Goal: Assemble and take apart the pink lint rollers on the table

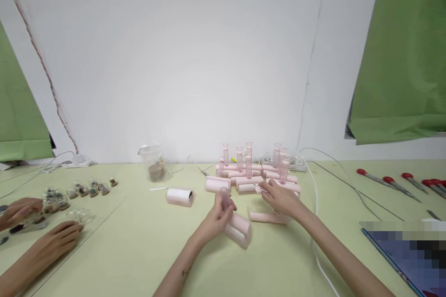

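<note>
My left hand (220,216) is closed around a translucent pink tube (225,195), its rounded end pointing up. Just under that hand, a pale pink rounded case (239,229) lies on the table. My right hand (280,198) reaches over the pink cases, its fingers pinched together near a small pale piece (258,189); what they hold is too small to make out. Below the right hand lies a long, narrow pink part (268,216) with a raised end. Behind both hands, several clear pink tubes (248,166) stand upright among pink cases (249,181).
A white-and-pink case (179,196), a white strip (158,189) and a plastic bag of brown material (155,167) are to the left. Another person's hands (62,239) work among small glass domes (92,188). Red-handled tools (390,181) lie right, beyond a white cable (316,213).
</note>
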`<move>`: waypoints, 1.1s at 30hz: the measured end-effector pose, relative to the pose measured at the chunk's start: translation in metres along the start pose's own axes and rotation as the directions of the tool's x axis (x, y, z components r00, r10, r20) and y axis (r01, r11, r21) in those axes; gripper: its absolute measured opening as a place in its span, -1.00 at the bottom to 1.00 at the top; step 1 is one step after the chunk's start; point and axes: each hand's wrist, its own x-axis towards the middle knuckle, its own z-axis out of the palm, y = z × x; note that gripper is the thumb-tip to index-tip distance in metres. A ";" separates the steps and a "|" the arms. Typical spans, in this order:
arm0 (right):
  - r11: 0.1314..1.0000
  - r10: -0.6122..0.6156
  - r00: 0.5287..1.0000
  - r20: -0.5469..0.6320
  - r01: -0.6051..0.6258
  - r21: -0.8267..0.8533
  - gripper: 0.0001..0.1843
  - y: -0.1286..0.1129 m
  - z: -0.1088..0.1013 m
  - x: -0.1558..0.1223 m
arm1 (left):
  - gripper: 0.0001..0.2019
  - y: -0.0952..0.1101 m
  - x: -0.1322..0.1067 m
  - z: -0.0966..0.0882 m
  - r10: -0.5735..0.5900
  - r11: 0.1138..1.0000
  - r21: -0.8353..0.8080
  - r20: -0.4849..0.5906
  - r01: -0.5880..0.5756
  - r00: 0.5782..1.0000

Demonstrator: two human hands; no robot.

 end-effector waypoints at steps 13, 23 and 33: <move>0.996 0.086 0.995 0.044 -0.087 0.022 -0.50 0.000 -0.011 -0.003 | -0.35 -0.035 -0.022 -0.032 -0.186 0.977 0.120 0.088 0.175 0.979; 0.741 0.016 0.959 -0.283 0.179 0.648 -0.76 -0.079 0.019 -0.017 | -0.39 -0.055 -0.021 -0.022 -0.190 0.974 0.114 -0.048 0.194 0.981; 0.465 0.082 0.916 -0.392 0.313 0.828 -0.78 -0.044 0.006 -0.027 | -0.46 -0.024 -0.009 -0.027 -0.203 0.970 -0.205 -0.371 0.133 0.906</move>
